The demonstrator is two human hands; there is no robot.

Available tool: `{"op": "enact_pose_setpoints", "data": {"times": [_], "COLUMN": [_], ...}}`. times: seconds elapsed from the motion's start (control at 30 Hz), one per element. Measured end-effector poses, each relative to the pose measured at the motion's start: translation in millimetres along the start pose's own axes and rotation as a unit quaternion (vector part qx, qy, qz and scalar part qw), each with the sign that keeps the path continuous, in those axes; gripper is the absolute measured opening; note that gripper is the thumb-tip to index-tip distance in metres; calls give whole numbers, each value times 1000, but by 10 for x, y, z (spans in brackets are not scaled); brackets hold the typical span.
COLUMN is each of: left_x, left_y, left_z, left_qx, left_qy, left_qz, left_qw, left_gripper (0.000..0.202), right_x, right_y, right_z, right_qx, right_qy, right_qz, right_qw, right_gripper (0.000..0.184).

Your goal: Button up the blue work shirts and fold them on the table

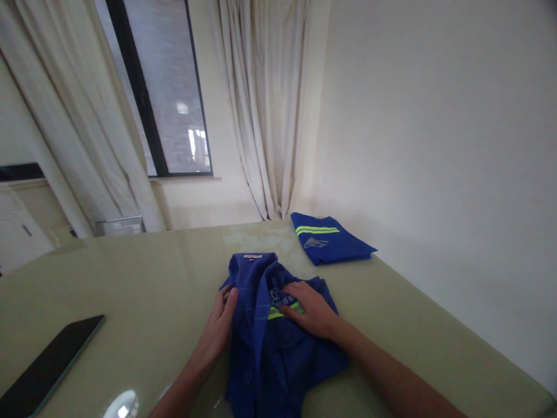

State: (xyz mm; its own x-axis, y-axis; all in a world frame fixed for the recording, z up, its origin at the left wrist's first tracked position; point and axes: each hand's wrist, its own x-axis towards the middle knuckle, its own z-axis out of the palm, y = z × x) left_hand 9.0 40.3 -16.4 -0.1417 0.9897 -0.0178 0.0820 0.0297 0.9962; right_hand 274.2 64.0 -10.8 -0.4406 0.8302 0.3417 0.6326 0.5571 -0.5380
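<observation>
A rumpled blue shirt (270, 360) with a neon yellow stripe lies on the olive table (143, 278) in front of me. My left hand (220, 328) rests along the shirt's left edge, fingers stretched against the fabric and thumb at its fold. My right hand (311, 310) lies flat on top of the shirt, fingers spread over the stripe and a printed logo. Neither hand grips the cloth as far as I can see. A second blue shirt (331, 239), neatly folded with two yellow stripes, sits at the table's far right.
A dark tablet or phone (47, 366) lies face up near the table's left front. A wall stands close on the right. Cream curtains (265, 104) and a dark-framed window (161, 87) are behind the table's far edge. A lamp's reflection shines on the tabletop (122, 403).
</observation>
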Motion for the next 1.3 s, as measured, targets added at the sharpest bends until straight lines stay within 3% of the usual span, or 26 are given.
{"op": "enact_pose_setpoints", "data": {"times": [0.13, 0.23, 0.33, 0.47, 0.53, 0.63, 0.7, 0.8, 0.9, 0.97, 1.07, 1.13, 1.3], "left_x": [-6, 18, 47, 44, 35, 47, 79, 130, 121, 69, -46, -104, -62], "left_y": [190, 305, 363, 357, 342, 328, 312, 259, 200, 185, 209, 235, 253], "left_z": [-106, -272, -477, -641, -651, -622, -607, -602, -557, -474, -313, -233, -237], "left_qx": [-135, -189, -231, -237, -193, -133, -102, 27, 187, 208, 166, 138, 52], "left_qy": [-10, -7, -7, -77, -114, -140, -95, 33, 113, 90, -1, -47, -96], "left_qz": [-133, -112, -54, -62, -89, -104, -71, 31, 128, 181, 211, 199, 120], "left_qw": [982, 975, 971, 966, 970, 976, 988, 999, 967, 957, 963, 969, 987], "left_gripper": [57, 61, 65, 67, 67, 58, 52, 49, 50, 50, 47, 44, 48], "right_x": [-62, -30, -12, -23, -24, -16, -10, -9, -15, -19, -18, -9, 28], "right_y": [-291, -284, -173, -65, -45, -27, -23, -57, -138, -189, -223, -219, -205], "right_z": [-81, -171, -180, -119, -101, -98, -102, -104, -84, -52, 14, 55, 84], "right_qx": [53, 84, 73, 33, 23, 14, 4, -47, -53, 5, 119, 163, 234], "right_qy": [-86, -102, -98, -80, -87, -109, -111, -79, -6, 33, 36, 19, 17], "right_qz": [-42, 19, 96, 133, 126, 98, 81, 57, 41, 53, 71, 71, 88], "right_qw": [994, 991, 988, 987, 988, 989, 990, 994, 998, 998, 990, 984, 968], "right_gripper": [28, 30, 45, 70, 63, 31, 17, 9, 21, 43, 68, 67, 36]}}
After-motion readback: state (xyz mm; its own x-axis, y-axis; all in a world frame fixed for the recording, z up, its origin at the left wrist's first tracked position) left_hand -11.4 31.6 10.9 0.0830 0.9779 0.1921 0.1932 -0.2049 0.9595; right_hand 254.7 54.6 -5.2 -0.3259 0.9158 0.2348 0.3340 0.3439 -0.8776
